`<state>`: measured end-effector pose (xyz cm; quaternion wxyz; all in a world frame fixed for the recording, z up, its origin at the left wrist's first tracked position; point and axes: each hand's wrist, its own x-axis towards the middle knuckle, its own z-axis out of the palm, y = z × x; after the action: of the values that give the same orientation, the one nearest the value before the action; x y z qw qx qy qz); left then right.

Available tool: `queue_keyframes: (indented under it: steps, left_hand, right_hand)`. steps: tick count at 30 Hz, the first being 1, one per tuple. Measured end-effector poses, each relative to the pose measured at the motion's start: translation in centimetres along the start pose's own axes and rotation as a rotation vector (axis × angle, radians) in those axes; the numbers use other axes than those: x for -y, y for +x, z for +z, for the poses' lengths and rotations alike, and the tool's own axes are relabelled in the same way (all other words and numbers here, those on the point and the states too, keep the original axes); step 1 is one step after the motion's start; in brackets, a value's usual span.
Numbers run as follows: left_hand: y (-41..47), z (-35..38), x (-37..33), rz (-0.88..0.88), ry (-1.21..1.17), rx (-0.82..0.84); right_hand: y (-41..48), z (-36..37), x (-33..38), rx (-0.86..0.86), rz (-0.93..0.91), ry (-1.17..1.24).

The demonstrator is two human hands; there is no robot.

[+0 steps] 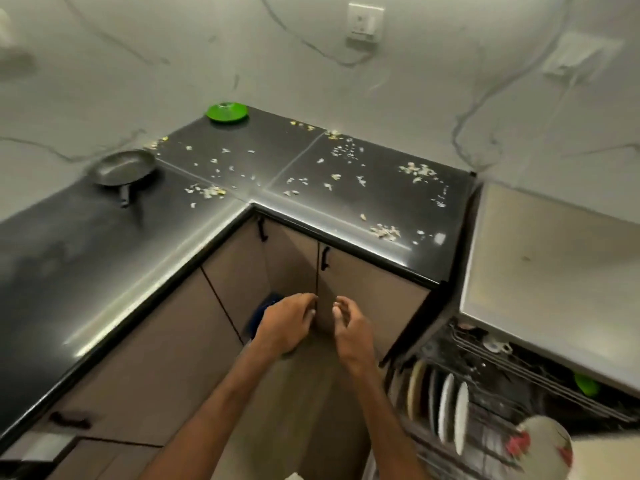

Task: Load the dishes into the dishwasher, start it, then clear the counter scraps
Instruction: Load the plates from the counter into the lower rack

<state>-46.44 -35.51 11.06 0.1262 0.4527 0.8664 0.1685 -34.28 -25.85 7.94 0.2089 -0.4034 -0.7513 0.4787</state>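
Below the surface corner, the left grip and right grip are hovering before the cabinet doors, fingers loosely curled, holding nothing, while scraps are lying scattered across the surface near a pan, and plates are standing upright in the open dishwasher at right.

The black L-shaped counter wraps around beyond the fingers. Pale scraps lie scattered straight past them. 1 frying pan sits far to their left, and 1 green dish farthest beyond.
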Motion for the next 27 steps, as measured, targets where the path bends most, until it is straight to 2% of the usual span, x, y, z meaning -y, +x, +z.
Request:
queue_keyframes:
  steps: [7, 14, 20, 27]
  left_hand:
    - [1.6, -5.0, 7.0, -0.100, -0.036, -0.087]
    - [5.8, -7.6, 12.5, -0.179, -0.051, -0.128]
    - [14.8, -10.4, 18.1, -0.255, -0.022, -0.185]
    - [28.2, -14.4, 22.7, -0.318, -0.015, -0.212]
  right_hand:
    - [3.1, 6.5, 6.0, 0.038, -0.074, 0.020]
    - [10.0, 12.7, 10.9, 0.109, -0.129, 0.066]
    - [21.2, 19.0, 14.5, 0.164, -0.187, 0.084]
    - [36.1, 21.8, 19.1, 0.204, -0.215, 0.122]
